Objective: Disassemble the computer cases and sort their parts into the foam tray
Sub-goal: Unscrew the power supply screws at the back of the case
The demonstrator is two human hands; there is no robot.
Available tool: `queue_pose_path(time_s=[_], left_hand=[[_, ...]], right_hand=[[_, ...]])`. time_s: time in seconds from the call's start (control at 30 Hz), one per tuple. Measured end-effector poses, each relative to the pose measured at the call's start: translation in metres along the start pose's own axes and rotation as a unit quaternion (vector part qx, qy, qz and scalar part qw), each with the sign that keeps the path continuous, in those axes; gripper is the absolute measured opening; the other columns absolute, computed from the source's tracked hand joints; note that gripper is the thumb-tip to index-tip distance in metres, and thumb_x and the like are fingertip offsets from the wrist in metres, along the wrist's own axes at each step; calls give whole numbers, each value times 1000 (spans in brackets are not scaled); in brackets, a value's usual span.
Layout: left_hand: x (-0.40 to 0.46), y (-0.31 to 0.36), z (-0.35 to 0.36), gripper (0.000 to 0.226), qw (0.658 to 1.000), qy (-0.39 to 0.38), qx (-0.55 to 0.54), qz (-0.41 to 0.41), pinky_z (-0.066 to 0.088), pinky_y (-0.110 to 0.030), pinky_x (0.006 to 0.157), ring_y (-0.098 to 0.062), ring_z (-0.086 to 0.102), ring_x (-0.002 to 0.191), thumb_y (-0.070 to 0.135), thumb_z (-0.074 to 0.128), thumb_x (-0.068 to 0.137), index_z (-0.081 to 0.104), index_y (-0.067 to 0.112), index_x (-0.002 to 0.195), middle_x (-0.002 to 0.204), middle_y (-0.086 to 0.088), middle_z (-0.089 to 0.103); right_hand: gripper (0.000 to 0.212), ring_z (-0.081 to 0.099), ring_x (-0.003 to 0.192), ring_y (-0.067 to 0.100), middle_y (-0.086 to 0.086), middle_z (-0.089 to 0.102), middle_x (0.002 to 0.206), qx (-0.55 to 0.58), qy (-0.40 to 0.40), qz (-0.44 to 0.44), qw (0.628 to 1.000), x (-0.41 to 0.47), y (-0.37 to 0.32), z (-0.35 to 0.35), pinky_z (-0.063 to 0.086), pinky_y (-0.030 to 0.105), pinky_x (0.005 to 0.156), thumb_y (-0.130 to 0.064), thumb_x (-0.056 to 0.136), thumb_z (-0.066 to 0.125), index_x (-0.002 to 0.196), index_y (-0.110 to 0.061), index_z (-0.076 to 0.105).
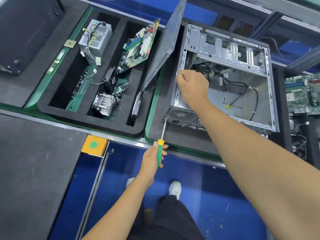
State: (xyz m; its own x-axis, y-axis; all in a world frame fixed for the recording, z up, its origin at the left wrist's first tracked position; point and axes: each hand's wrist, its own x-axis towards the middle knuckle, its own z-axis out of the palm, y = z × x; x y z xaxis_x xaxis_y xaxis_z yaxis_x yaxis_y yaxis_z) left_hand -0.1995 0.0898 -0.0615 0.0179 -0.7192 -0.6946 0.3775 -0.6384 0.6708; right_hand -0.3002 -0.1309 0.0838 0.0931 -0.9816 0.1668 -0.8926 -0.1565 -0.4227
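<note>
Left hand grips one green-and-yellow-handled screwdriver, tip at the rear corner of the open grey metal computer case. Right hand, fingers curled, rests on the case's edge (what it pinches is hidden). One black foam tray holds one power supply, one motherboard, one heatsink. A second motherboard is cut off at the frame's right edge.

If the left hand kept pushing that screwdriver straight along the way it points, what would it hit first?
Most likely the case's rear corner: the left hand aims the screwdriver up at it, and the tip already looks to be at a screw beside the fan grille, though depth is hard to judge.
</note>
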Motion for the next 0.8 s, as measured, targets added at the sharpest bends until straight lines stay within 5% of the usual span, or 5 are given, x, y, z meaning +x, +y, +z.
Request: queue_pose_path(time_s=[0.1, 0.2, 0.37, 0.63, 0.8], left_hand=[[-1, -2, 3, 28, 1000, 21, 7, 23, 42, -24, 51, -7, 52, 66, 50, 58, 101, 65, 25, 108, 91, 4, 65], [-2, -7, 3, 35, 998, 45, 9, 53, 45, -24, 54, -9, 54, 67, 39, 76, 92, 47, 23, 101, 94, 2, 54], [-2, -4, 3, 34, 997, 35, 4, 70, 53, -31, 52, -15, 65, 65, 37, 75, 93, 54, 11, 96, 78, -4, 61], [-9, 1, 7, 41, 998, 2, -67, -16, 44, -26, 52, -9, 54, 66, 47, 47, 107, 75, 17, 113, 92, 3, 71], [-10, 0, 14, 32, 998, 50, -45, 6, 42, -25, 48, -10, 53, 64, 46, 68, 97, 55, 19, 108, 90, 0, 57]], right_hand=[[32, 26, 51, 16, 1, 34, 52, 8, -3, 2, 1000, 0, 1, 0, 22, 31, 53, -19, 82, 40, 55, -16, 25], [32, 32, 53, 17, 5, 39, 52, 14, -3, 4, 1000, 0, 1, 0, 21, 31, 52, -19, 82, 40, 55, -16, 25], [31, 20, 51, 17, -1, 22, 50, 8, 0, 4, 1000, 1, 1, 1, 21, 32, 53, -17, 80, 41, 55, -19, 24], [31, 20, 50, 15, -2, 23, 48, 13, 4, 5, 1000, 1, 1, 1, 24, 32, 54, -18, 80, 40, 53, -19, 25], [32, 20, 50, 14, -3, 23, 48, 16, 5, 4, 1000, 0, 1, 2, 23, 31, 53, -19, 81, 39, 53, -20, 25]])
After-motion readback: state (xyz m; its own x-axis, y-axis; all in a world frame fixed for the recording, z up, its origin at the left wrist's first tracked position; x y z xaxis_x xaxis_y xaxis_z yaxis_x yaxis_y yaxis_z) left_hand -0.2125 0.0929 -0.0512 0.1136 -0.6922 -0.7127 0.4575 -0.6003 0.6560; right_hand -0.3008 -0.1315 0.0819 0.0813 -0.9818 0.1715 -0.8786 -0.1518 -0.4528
